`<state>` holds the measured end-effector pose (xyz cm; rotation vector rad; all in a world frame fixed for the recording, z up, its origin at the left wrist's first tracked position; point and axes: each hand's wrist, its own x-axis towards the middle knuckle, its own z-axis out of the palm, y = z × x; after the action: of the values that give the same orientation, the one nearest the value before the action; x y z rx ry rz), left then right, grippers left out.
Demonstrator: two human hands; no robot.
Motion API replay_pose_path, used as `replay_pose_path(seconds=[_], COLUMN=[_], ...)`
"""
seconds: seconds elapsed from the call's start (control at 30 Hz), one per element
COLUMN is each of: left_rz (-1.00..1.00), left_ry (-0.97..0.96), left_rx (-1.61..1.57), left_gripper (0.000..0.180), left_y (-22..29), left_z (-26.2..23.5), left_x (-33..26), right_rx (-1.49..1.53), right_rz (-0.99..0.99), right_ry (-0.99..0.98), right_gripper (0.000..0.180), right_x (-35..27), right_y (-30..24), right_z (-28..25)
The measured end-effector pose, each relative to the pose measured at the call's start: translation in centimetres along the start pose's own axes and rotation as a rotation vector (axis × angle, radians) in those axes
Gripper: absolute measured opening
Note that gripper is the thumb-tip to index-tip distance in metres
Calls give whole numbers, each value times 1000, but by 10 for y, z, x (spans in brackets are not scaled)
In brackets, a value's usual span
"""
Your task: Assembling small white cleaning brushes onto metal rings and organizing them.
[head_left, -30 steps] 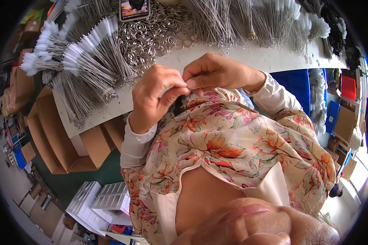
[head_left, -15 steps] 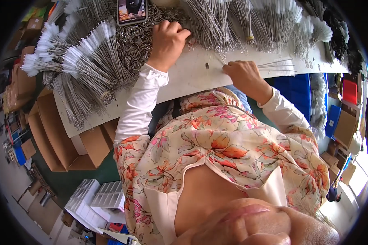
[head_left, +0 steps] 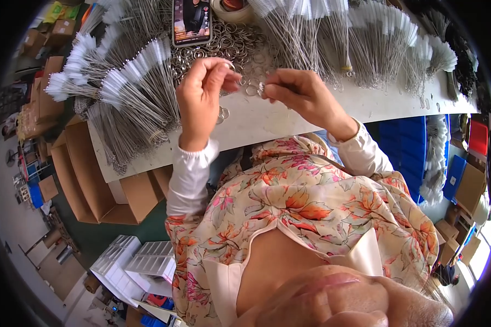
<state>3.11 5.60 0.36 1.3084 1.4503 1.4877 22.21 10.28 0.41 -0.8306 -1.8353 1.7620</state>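
Note:
My left hand [head_left: 201, 97] is raised over the front of the table, thumb and forefinger pinched on a thin metal ring [head_left: 230, 64]. Opposite it, my right hand [head_left: 305, 99] closes its fingertips on a small pale ribbed piece [head_left: 262, 89], mostly hidden by the fingers; its kind is unclear. A gap separates the two hands. Between them, loose split rings [head_left: 251, 90] lie on the white tabletop, and another metal ring [head_left: 222, 113] is beside my left wrist. Behind my hands spreads a heap of metal rings [head_left: 237, 41].
Bundles of wire-handled white brushes [head_left: 139, 82] cover the table's left side, with more brush bundles [head_left: 376, 46] along the back right. A phone [head_left: 191, 24] with a lit screen rests on the rings. Cardboard boxes [head_left: 84, 180] stand at left, a blue bin [head_left: 403, 150] at right.
My left hand has come back from the ring heap with a ring. My right hand has moved left toward it, and the thin wires seen beside it earlier no longer show there.

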Motion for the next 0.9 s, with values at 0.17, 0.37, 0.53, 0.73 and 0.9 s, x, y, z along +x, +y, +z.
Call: replay_pose_path(seconds=[0.17,0.37,0.53,0.73,0.9], left_rz=[13,21,-227,-372,252], left_ry=[45,92,107,103,-51], left_rx=[125,137,-479,-686,326], left_gripper=[11,13,19,20,18], left_y=[7,-2,-8,-4,0], left_z=[0,-5,-6,-14,-25], left_x=[-23,-30,-34,-38,-38], right_rx=[172,300,194,49,204], right_rz=[-84,129,-80,-207,13], right_ry=[42,-42,78,71,-21], right_gripper=[18,18,18,13,12], right_x=[16,22,22,19,18], right_y=[-13,-13,-18,-9,-15], right_z=[23,31,42,47,43])
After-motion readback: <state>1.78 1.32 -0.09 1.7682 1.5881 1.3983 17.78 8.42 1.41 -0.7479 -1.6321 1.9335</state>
